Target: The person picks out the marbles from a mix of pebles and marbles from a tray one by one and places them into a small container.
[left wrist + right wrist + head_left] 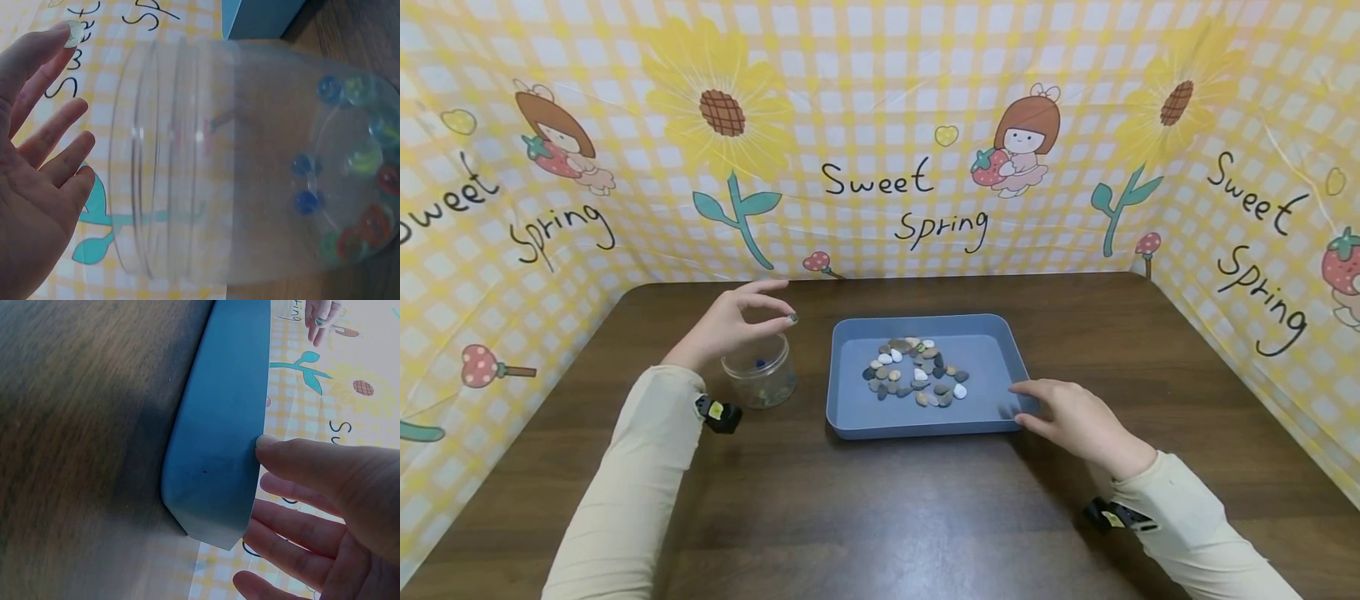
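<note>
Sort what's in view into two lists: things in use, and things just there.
In use:
left hand, pinching a small bead
clear jar below it, marbles inside
blue tray of pebbles
right hand, touching the tray's corner

Just there:
brown table
yellow backdrop

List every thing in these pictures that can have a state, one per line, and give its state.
Left hand: raised over the jar, pinching a small marble at its fingertips.
Right hand: fingers straight, touching the tray's near right corner.
Jar: upright, lidless, marbles on its bottom.
Tray: flat on the table, holding a loose cluster of pebbles.
</note>
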`<state>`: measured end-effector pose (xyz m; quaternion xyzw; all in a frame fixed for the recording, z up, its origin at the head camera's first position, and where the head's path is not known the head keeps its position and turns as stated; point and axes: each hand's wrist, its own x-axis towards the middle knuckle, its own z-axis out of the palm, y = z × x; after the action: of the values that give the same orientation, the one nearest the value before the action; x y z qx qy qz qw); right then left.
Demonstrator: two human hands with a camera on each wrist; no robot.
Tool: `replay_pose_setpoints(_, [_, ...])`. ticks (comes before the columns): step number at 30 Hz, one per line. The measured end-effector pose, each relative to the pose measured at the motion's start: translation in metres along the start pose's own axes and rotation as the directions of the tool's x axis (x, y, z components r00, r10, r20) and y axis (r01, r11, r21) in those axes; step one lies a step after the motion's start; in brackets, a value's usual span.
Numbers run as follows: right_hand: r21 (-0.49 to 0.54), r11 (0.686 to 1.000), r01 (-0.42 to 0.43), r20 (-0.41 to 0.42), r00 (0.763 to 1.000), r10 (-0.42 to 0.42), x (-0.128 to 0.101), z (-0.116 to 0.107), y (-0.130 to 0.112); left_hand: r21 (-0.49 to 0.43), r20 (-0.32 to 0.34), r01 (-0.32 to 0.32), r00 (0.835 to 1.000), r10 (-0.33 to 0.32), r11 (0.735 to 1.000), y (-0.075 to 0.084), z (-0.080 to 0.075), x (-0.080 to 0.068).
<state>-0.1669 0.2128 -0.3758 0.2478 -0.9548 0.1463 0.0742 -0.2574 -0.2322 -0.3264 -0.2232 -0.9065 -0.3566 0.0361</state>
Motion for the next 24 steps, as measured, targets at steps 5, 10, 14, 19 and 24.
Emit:
replay_pose_setpoints(5, [0.001,1.0,0.001,-0.006,1.0,-0.001,0.0,0.0,0.0,0.011,0.005,0.025,1.0,-0.025,1.0,-0.01,-0.003,-0.004])
replay_pose_setpoints(10, [0.006,1.0,0.01,-0.01,1.0,-0.01,0.0,0.0,0.0,0.012,0.005,0.059,0.998,-0.059,0.998,-0.016,-0.005,-0.009])
replay_pose_setpoints(14, [0.012,1.0,0.01,-0.006,1.0,-0.01,0.0,0.0,0.0,0.001,0.003,0.07,0.998,-0.07,0.998,-0.021,-0.004,-0.012])
replay_pose_setpoints(19, [0.011,1.0,-0.002,0.001,1.0,0.002,0.0,0.001,0.001,-0.004,0.01,0.09,0.996,-0.09,0.996,-0.028,-0.004,-0.015])
replay_pose_setpoints(24, [0.011,1.0,-0.005,-0.001,1.0,0.005,0.0,0.001,0.001,0.012,0.017,0.112,0.994,-0.112,0.994,-0.03,-0.003,-0.017])
